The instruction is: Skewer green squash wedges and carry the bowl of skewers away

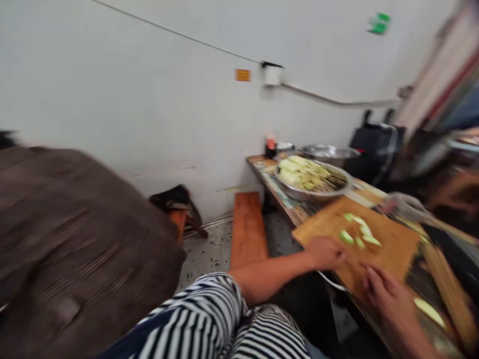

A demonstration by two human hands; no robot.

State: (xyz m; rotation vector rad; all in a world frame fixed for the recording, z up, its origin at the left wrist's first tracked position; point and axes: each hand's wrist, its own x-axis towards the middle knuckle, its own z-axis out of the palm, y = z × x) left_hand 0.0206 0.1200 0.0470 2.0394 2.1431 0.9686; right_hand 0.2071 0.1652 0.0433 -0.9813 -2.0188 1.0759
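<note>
Facing left hand (325,253) and right hand (385,289): are blurring, grip state unclear
Cutting board (396,237): is likely keeping slices (347,237) off the worktop (259,161)

Veg pcs (365,231) on bd (392,252), bowl (299,194) behind

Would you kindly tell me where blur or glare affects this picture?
Head view: the left hand and right hand are smeared, so fingertip detail is lost; head view: the green sign is too blurred to read; head view: the rear metal bowl shows soft bright highlights.
</note>
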